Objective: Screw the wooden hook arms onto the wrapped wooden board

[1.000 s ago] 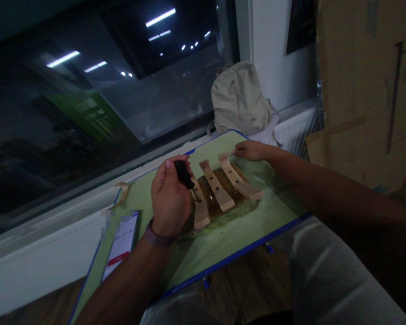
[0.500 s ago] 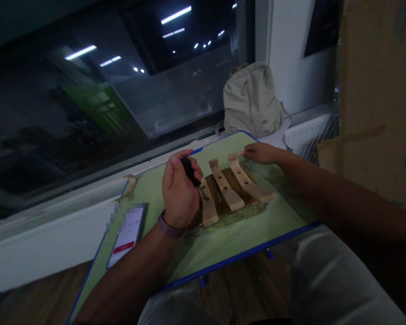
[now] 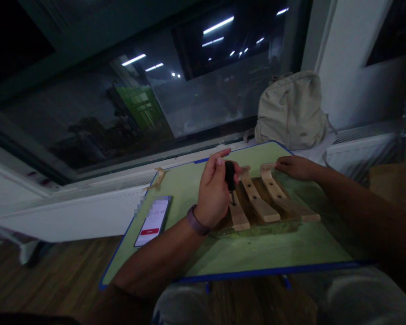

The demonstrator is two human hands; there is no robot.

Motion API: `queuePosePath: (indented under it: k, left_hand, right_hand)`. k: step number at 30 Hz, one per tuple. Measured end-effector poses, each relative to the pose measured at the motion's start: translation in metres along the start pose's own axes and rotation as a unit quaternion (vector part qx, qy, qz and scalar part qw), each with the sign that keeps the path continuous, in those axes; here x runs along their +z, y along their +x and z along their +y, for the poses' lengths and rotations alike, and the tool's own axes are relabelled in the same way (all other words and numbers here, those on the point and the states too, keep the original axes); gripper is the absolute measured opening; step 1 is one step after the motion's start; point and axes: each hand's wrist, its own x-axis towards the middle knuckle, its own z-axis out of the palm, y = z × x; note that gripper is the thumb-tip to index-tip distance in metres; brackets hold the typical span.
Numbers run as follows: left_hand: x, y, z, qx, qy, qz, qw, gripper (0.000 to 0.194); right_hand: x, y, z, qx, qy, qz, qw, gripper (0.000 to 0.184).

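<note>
My left hand (image 3: 214, 194), with a band on its wrist, is closed round the black handle of a screwdriver (image 3: 229, 175). The screwdriver's metal shaft points down at a hole in the left curved wooden piece (image 3: 239, 219), whose far end my hand hides. Beside it lie a middle wooden piece (image 3: 257, 197) and a right wooden piece (image 3: 275, 193), each with dark holes. All three rest across a brown, glossy slab (image 3: 262, 185). My right hand (image 3: 297, 168) has its fingers closed at the far curled end of the right piece, apparently pinching its edge.
The green table (image 3: 223, 259) has a blue edge. A phone (image 3: 153, 223) with a lit screen lies on its left side. Another curved wooden piece (image 3: 159, 178) sits at the far left edge. Behind stand a beige backpack (image 3: 291, 113) and a radiator (image 3: 362, 146) below the window.
The camera view has swung left, so everything appears farther right. The screwdriver handle stands more upright in my left hand, its tip still at the left piece. My right hand stays at the right piece's end.
</note>
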Motion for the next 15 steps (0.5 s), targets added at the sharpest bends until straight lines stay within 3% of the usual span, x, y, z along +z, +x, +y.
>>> queuePosePath:
  k: [3,10,15]
  left_hand:
    - [-0.0010,0.0022,-0.0023,0.034,-0.003,-0.013,0.999,0.027]
    - [0.0002,0.0024,0.0027,-0.035,0.021,-0.027,0.999,0.025]
    - [0.0002,0.0010,-0.0010,-0.005,0.011,-0.017,1.000,0.025]
  right_hand:
    - [-0.0017,-0.0021,-0.0027,0.002,0.003,-0.002,1.000,0.039]
    - [0.0007,0.0000,-0.0021,0.017,0.002,0.001,1.000,0.039]
    - [0.0008,0.0010,-0.0009,0.011,0.002,-0.001,1.000,0.039]
